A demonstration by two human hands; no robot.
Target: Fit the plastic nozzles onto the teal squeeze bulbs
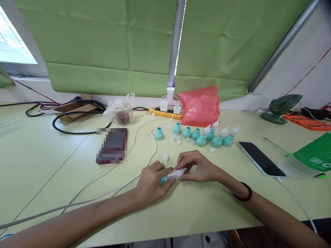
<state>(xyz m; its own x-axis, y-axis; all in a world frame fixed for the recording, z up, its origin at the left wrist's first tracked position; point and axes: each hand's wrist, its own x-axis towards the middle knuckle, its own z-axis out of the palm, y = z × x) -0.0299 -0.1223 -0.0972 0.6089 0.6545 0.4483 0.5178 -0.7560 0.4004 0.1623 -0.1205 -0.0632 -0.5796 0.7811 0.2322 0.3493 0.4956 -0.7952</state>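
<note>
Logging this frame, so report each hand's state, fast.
Left hand: closed, holding the teal bulb.
Right hand: closed, thumb and finger pinching the white tip.

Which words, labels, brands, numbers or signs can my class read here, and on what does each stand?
No text is legible.
Green-and-clear package: white marks, too small and blurred to read.
Dark red object: pixelated, nothing readable.
Held teal-and-clear piece: no lettering visible.
</note>
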